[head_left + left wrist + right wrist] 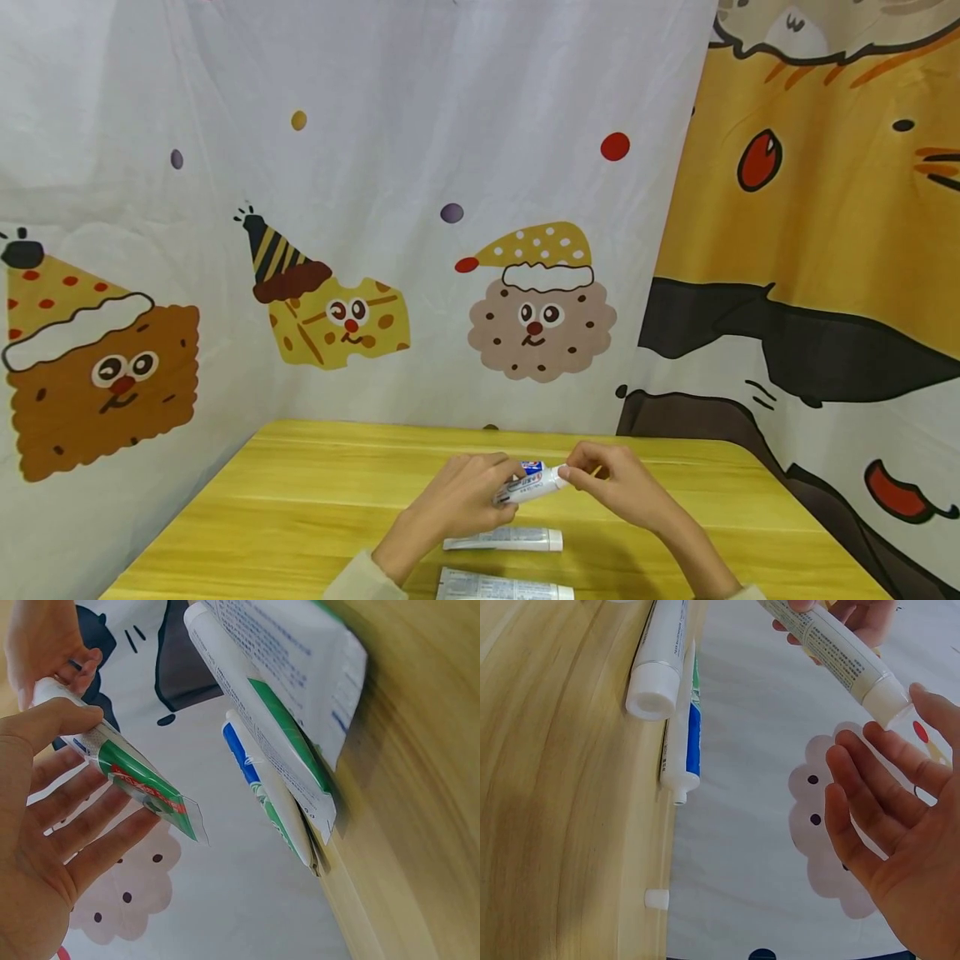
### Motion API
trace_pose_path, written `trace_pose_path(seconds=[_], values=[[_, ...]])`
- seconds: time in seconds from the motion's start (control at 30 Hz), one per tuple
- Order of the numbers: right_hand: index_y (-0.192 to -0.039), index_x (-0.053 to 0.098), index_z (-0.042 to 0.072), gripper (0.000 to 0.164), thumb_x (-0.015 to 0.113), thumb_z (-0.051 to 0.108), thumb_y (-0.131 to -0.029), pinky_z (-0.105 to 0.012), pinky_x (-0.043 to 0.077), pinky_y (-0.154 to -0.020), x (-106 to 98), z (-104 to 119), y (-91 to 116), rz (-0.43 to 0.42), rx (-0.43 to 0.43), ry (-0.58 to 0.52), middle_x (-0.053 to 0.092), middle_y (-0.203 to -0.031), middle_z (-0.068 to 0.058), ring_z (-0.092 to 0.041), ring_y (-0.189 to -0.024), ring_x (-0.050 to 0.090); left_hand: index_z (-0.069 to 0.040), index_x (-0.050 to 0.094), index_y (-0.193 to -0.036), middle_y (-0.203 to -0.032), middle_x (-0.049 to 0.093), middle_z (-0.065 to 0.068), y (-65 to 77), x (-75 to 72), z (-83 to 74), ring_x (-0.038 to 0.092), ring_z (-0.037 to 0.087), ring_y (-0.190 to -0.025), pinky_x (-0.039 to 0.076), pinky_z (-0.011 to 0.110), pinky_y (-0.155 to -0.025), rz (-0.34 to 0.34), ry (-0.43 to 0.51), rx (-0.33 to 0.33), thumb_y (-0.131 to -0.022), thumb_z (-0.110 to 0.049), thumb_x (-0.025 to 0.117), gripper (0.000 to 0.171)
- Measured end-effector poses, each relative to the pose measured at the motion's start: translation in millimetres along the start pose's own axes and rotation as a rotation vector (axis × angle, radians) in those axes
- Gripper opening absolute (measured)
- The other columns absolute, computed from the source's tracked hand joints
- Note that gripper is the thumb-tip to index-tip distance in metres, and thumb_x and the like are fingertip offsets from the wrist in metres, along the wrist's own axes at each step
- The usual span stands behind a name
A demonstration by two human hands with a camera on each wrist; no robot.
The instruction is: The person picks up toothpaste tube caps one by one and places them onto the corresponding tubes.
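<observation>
A white-and-green toothpaste tube (534, 487) is held up over the table in my left hand (468, 492). My left thumb lies across its printed side, with the fingers behind it in the left wrist view. The tube's flat crimped end (193, 823) points away from my right hand (618, 487). My right thumb and index finger pinch the white cap (889, 703) at the tube's other end, and the other right fingers are loosely bent. Just behind lies a blue, white and green tube (682, 742) whose bare nozzle (679, 796) shows.
Two more white toothpaste tubes, a middle one (510, 540) and a front one (495, 585), lie on the wooden table (315, 500) nearer to me, caps to the right. A small white cap (657, 898) sits near the far edge. A printed cloth (420, 150) hangs behind the table.
</observation>
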State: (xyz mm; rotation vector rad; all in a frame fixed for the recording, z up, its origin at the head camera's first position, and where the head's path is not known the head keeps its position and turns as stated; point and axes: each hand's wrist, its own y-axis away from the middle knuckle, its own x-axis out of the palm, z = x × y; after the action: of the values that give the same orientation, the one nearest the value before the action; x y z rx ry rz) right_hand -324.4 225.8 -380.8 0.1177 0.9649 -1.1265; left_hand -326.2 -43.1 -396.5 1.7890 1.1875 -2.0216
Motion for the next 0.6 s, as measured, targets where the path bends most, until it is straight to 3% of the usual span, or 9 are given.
trace_pose_path(seconds=[0.3, 0.6], values=[[-0.080, 0.066, 0.025, 0.026, 0.059, 0.029, -0.105, -0.025, 0.051, -0.057, 2.3, -2.6, -0.8, -0.025, -0.047, 0.051, 0.065, -0.075, 0.007, -0.004, -0.065, 0.056, -0.022, 0.071, -0.115, -0.102, 0.073, -0.011, 0.3, -0.4, -1.3, 0.048, -0.004, -0.065, 0.039, 0.011, -0.056, 0.000, 0.003, 0.003, -0.088, -0.030, 0.077, 0.029], [-0.080, 0.066, 0.019, 0.032, 0.056, 0.033, -0.106, -0.024, 0.045, -0.054, 1.3, -0.1, -0.4, -0.011, 0.013, 0.057, 0.065, -0.074, 0.007, -0.005, -0.064, 0.057, -0.022, 0.071, -0.115, -0.103, 0.073, -0.011, 0.0, 0.2, -1.2, 0.049, -0.004, -0.066, 0.039, 0.012, -0.057, 0.005, -0.001, -0.001, -0.088, -0.031, 0.077, 0.029]])
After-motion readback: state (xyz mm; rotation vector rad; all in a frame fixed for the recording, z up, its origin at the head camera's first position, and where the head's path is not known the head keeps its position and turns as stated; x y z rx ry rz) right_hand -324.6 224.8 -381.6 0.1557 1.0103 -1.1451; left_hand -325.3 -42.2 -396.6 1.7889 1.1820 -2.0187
